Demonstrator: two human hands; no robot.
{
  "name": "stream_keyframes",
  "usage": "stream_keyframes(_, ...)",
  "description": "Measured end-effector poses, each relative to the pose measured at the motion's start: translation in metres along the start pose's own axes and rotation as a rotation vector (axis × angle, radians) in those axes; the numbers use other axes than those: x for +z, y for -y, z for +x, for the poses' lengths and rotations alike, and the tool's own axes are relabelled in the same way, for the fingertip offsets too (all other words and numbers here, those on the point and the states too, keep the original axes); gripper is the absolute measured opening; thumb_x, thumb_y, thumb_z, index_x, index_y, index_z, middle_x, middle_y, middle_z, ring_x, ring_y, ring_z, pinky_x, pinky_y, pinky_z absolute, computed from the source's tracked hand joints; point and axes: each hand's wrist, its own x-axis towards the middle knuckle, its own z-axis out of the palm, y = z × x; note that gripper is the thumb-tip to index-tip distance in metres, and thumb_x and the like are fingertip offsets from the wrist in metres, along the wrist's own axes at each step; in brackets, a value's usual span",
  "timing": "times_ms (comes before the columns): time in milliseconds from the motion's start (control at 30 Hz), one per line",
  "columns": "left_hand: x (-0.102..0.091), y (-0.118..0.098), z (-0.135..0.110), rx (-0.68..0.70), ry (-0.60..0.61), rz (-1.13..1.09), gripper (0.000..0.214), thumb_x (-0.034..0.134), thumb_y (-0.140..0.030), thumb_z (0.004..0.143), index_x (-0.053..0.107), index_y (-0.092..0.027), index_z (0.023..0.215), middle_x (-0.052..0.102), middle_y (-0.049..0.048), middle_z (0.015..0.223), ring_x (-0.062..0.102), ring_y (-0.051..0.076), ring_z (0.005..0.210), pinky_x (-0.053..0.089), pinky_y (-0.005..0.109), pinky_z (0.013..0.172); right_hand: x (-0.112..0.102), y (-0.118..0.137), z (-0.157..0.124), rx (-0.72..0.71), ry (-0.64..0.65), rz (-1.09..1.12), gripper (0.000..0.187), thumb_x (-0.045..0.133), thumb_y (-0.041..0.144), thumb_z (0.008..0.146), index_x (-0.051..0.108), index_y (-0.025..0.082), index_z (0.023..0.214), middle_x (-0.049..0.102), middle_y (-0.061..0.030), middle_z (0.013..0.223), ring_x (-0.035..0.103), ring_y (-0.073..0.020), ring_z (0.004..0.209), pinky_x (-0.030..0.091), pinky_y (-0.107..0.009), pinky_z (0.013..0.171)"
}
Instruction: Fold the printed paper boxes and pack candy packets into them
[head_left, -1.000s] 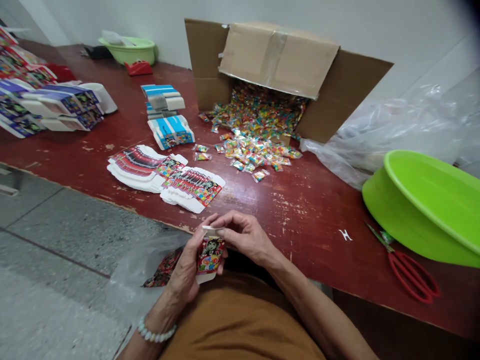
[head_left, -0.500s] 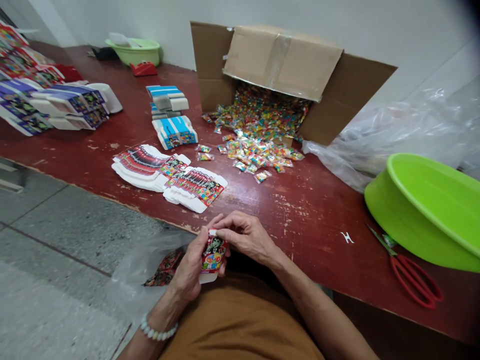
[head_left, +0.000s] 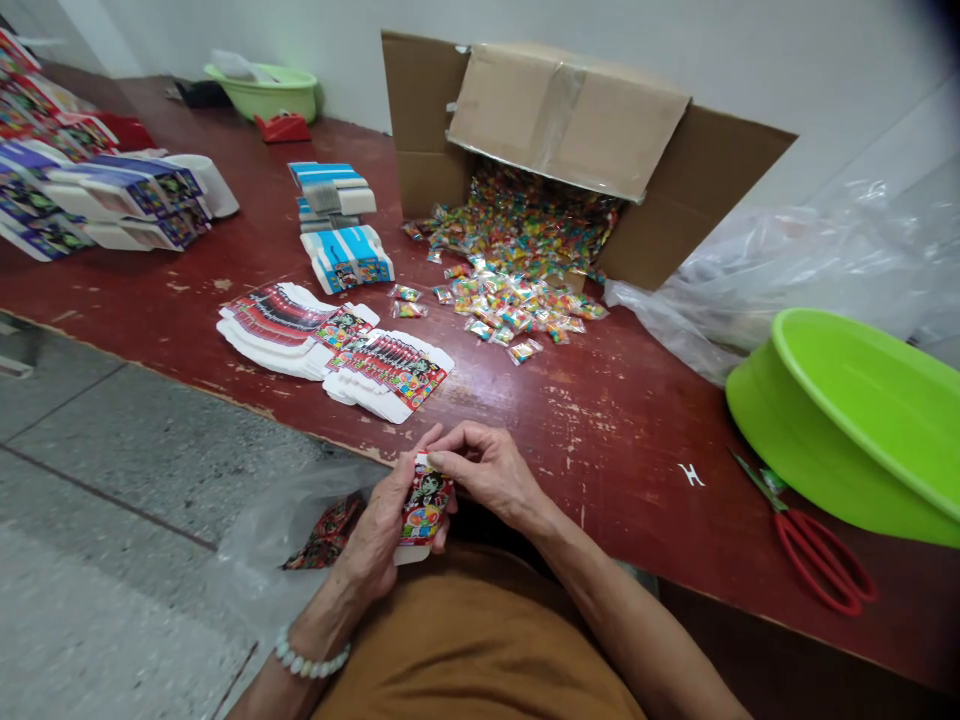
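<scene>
My left hand is wrapped around a small red printed candy box, held upright above my lap. A white flap sticks out at the box's lower end. At the upper end, the thumb and curled fingers of my right hand pinch the top flap. Beyond my hands, flat red carton blanks lie fanned on the table, with a second fanned stack beside them. Wrapped candies spill from a tipped cardboard box at the back.
Blue cartons and purple cartons stand to the left. On the right are a green basin, red-handled scissors and clear plastic sheeting. A clear bag with red packaging hangs below the table's front edge. Another green basin sits far back.
My right thumb has shifted slightly at the top of the candy box, and less of the white flap shows there. The camera view has moved a little; the table items have stayed in place.
</scene>
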Motion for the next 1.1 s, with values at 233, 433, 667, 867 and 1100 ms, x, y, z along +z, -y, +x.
stream_keyframes(233, -0.001, -0.001, 0.002, -0.067, 0.001, -0.064, 0.075, 0.059, -0.067, 0.091, 0.043, -0.031, 0.154, 0.070, 0.0002, 0.072, 0.062, 0.015, 0.041, 0.051, 0.025, 0.039, -0.001, -0.010, -0.008, -0.404, 0.025, -0.415, 0.008, 0.066, 0.024, 0.090, 0.073, 0.022, 0.093, 0.069, -0.0067, 0.102, 0.064, -0.0192, 0.097, 0.052, -0.033, 0.088)
stream_keyframes(433, -0.007, 0.002, -0.003, -0.070, 0.027, -0.167, 0.059, 0.083, -0.038, 0.081, 0.057, -0.027, 0.133, 0.077, 0.0042, 0.090, 0.075, 0.021, 0.073, 0.061, 0.031, 0.070, -0.052, 0.009, 0.031, -0.309, -0.094, -0.614, 0.024, 0.060, 0.034, 0.097, 0.071, 0.024, 0.116, 0.072, -0.0052, 0.108, 0.065, -0.0188, 0.092, 0.052, -0.034, 0.085)
stream_keyframes(667, -0.059, 0.010, -0.019, -0.175, -0.117, 0.032, 0.035, 0.090, -0.035, 0.072, 0.070, -0.019, 0.095, 0.076, 0.0031, 0.084, 0.070, 0.018, 0.073, 0.056, 0.029, 0.072, -0.126, 0.012, 0.086, -0.236, -0.491, -1.189, 0.038, 0.072, 0.024, 0.087, 0.069, 0.014, 0.124, 0.063, -0.0210, 0.137, 0.051, -0.0368, 0.127, 0.042, -0.053, 0.106)
stream_keyframes(867, -0.121, -0.002, -0.033, -0.171, 0.108, 0.501, 0.038, 0.096, -0.043, 0.052, 0.072, -0.021, 0.073, 0.069, 0.0001, 0.067, 0.061, 0.019, 0.063, 0.044, 0.026, 0.058, -0.120, 0.009, 0.077, -0.318, -0.472, -1.069, 0.024, 0.052, 0.011, 0.093, 0.074, 0.013, 0.102, 0.073, -0.0186, 0.107, 0.064, -0.0300, 0.108, 0.048, -0.046, 0.102)
stream_keyframes(1100, -0.074, -0.021, -0.023, -0.128, 0.080, 0.382, 0.037, 0.084, -0.048, 0.074, 0.068, -0.023, 0.096, 0.075, 0.0072, 0.090, 0.068, 0.022, 0.071, 0.052, 0.030, 0.061, -0.047, 0.022, 0.025, -0.234, -0.196, -0.268, 0.028, 0.068, 0.041, 0.090, 0.074, 0.019, 0.106, 0.075, -0.0038, 0.088, 0.067, -0.0160, 0.072, 0.053, -0.028, 0.067)
